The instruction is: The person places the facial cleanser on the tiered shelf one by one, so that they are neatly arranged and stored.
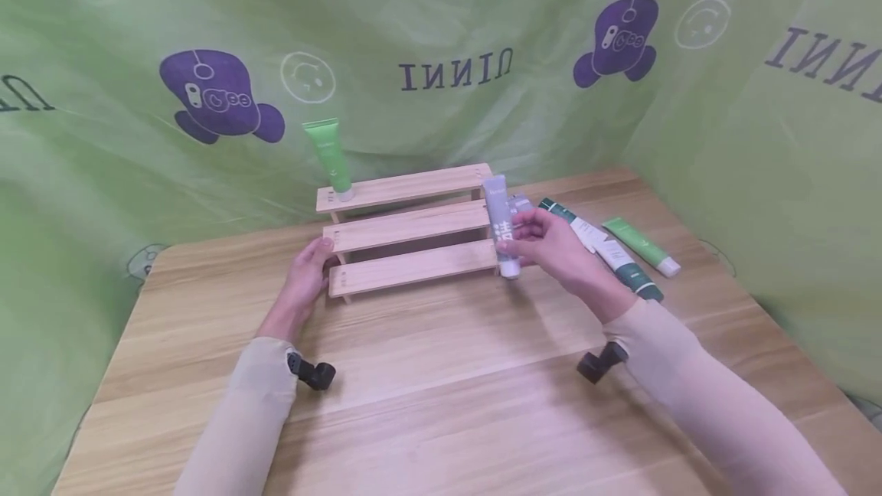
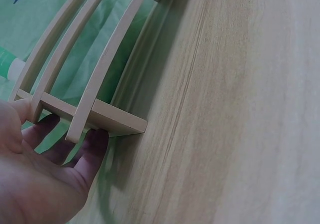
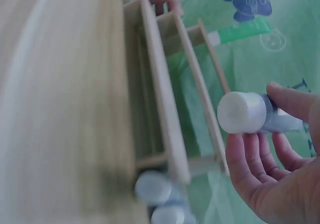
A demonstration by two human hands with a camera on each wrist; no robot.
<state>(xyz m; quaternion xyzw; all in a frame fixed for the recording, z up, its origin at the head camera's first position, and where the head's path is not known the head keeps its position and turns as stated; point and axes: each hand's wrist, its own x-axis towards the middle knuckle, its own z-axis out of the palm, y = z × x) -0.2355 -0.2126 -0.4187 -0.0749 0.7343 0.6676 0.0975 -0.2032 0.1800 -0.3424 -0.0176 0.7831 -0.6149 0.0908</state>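
Note:
A three-step wooden shelf rack (image 1: 406,230) stands on the table. My left hand (image 1: 306,275) grips its left end; in the left wrist view the thumb lies at a shelf edge and the fingers (image 2: 92,154) reach along the side board. With thumb and fingers, my right hand (image 1: 554,247) pinches a grey-blue squeeze tube (image 1: 498,213), held upright with its white cap (image 3: 242,113) down, in front of the rack's right end. A bright green tube (image 1: 329,155) stands cap-down on the top step's left end.
Right of the rack lie more tubes: a grey-blue one (image 1: 521,205) partly behind my right hand, dark green and white ones (image 1: 628,270), and a light green one (image 1: 641,246). A green printed curtain (image 1: 441,14) hangs behind the wooden table (image 1: 413,396).

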